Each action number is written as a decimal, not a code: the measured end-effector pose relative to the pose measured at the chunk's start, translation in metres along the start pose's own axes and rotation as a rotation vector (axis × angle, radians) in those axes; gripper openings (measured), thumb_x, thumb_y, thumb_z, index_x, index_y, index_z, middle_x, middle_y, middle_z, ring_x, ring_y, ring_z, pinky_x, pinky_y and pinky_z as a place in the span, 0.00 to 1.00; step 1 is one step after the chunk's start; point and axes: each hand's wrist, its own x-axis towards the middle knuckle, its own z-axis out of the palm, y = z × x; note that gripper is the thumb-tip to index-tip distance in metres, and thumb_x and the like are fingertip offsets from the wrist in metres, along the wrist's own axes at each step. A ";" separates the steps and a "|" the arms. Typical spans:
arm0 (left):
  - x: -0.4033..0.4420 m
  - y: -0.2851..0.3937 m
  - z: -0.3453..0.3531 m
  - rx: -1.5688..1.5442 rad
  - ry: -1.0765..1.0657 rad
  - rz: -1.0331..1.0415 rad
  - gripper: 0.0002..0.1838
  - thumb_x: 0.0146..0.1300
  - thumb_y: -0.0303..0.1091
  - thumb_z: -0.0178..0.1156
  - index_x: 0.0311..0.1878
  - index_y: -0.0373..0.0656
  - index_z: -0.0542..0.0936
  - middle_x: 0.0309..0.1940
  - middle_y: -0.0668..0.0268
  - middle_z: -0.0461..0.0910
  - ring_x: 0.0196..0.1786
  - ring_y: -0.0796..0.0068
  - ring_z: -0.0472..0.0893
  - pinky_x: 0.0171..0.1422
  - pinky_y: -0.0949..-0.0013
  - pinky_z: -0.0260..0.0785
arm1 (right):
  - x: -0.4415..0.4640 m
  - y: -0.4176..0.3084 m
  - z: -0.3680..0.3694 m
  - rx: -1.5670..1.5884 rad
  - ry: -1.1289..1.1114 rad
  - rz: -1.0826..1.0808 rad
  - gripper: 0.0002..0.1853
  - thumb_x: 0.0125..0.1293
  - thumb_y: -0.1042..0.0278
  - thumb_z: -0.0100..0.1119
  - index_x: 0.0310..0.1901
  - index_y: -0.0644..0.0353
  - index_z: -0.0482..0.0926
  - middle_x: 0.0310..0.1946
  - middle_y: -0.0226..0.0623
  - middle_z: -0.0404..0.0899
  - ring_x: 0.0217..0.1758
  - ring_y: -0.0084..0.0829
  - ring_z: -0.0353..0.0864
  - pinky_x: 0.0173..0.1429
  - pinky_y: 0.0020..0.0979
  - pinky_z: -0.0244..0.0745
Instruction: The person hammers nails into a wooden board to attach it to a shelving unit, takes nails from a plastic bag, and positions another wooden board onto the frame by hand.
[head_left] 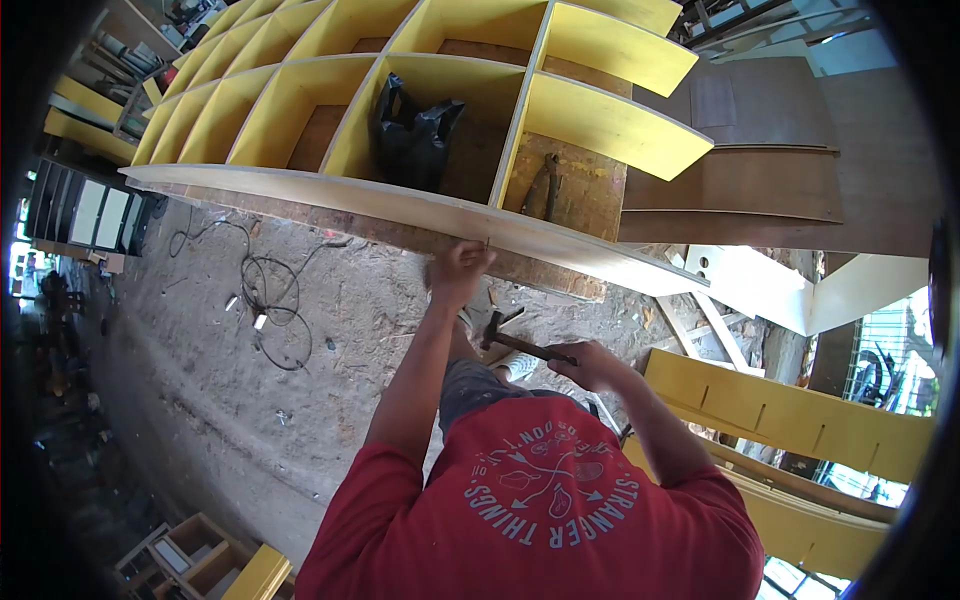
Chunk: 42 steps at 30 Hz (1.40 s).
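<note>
My left hand (pixel 462 272) is closed in a pinch against the outer face of the long pale wooden side board (pixel 400 202). A thin nail (pixel 487 243) shows at its fingertips, touching or very near the board. My right hand (pixel 592 366) is wrapped round the handle of a hammer (pixel 530 347). The hammer's head points left and hangs below the board, apart from it. The board runs along the near edge of a yellow grid frame (pixel 450 55) made of crossing panels.
A black plastic bag (pixel 415 135) sits in one compartment; a dark curved tool (pixel 545 185) lies in another. Brown sheets (pixel 735 185) are at the right, above slotted yellow boards (pixel 790 415). A black cable (pixel 270 290) coils on the dirt floor (pixel 220 390) at left.
</note>
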 end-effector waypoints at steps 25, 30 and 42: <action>0.031 0.040 -0.032 -0.134 -0.400 -0.190 0.10 0.75 0.31 0.67 0.48 0.31 0.88 0.38 0.61 0.90 0.41 0.73 0.89 0.51 0.69 0.83 | 0.023 -0.049 -0.018 0.049 0.063 0.105 0.22 0.76 0.51 0.63 0.66 0.49 0.84 0.42 0.52 0.89 0.45 0.54 0.88 0.53 0.48 0.80; 0.040 0.037 -0.033 -0.155 -0.401 -0.210 0.10 0.75 0.30 0.67 0.48 0.30 0.87 0.38 0.60 0.90 0.42 0.72 0.90 0.52 0.68 0.84 | 0.032 -0.059 -0.024 0.018 0.044 0.085 0.22 0.77 0.51 0.62 0.66 0.48 0.83 0.43 0.51 0.89 0.46 0.54 0.88 0.53 0.48 0.80; 0.047 0.035 -0.033 -0.140 -0.419 -0.224 0.09 0.74 0.29 0.67 0.46 0.29 0.88 0.38 0.58 0.90 0.41 0.71 0.90 0.51 0.67 0.85 | 0.036 -0.069 -0.044 -0.045 0.002 0.022 0.23 0.78 0.46 0.62 0.68 0.45 0.83 0.48 0.46 0.91 0.49 0.51 0.90 0.57 0.45 0.81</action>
